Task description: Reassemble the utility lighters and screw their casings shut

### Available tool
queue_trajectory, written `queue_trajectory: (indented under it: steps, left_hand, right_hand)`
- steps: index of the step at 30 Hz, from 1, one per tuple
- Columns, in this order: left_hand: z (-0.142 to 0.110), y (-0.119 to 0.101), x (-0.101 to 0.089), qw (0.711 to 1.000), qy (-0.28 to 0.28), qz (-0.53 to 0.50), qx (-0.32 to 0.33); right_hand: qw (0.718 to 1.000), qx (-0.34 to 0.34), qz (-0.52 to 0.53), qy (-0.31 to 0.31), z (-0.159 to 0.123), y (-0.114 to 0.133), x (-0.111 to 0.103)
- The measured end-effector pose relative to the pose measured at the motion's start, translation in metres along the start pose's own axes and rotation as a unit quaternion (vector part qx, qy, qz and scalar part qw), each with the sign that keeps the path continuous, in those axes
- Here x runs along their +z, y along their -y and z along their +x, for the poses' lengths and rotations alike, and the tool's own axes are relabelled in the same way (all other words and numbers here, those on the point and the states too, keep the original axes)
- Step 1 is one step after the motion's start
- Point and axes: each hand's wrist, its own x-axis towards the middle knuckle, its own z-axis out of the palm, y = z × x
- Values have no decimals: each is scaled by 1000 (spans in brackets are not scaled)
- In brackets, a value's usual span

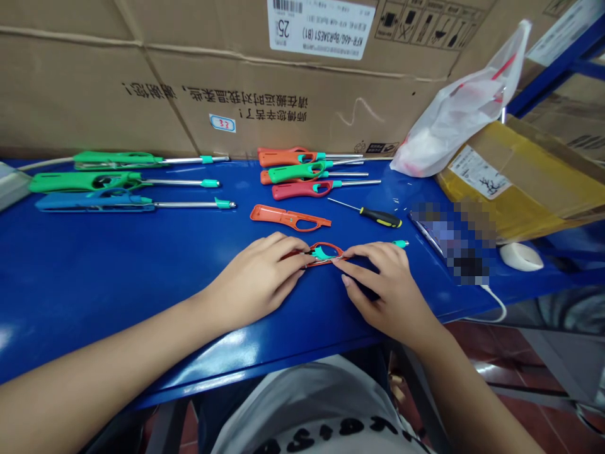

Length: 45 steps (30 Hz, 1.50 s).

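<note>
Head view: screwdriver point(382, 217) lies just beyond the right hand point(394, 287).

The blue worktop point(155, 271) looks smooth and glossy; between its middle and near edge lie an open lighter point(322, 253) and a loose shell half point(289, 218), both of smooth orange plastic. Toward the far edge, the green lighter point(87, 181) joins a plastic body to a shiny metal tube, before a matt cardboard box point(142, 120) with a paper label point(321, 28). By the far right corner, a thin, crinkled plastic bag point(449, 120) touches a parcel point(543, 183) in glossy tape.
</note>
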Motion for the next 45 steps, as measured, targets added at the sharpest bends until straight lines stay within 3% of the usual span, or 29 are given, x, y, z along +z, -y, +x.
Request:
queue_trajectory:
  steps: [9, 18, 45]
  left_hand:
    - [1, 0, 1, 999, 5, -32, -21]
    - [1, 1, 0, 1000, 7, -11, -4]
    - [2, -1, -1, 1000, 11, -1, -4]
  right_hand:
    - [1000, 3, -4, 12, -1, -2, 1]
    - [1000, -10, 0, -9, 0, 0, -1]
    - [1000, 17, 24, 5, 0, -2, 2]
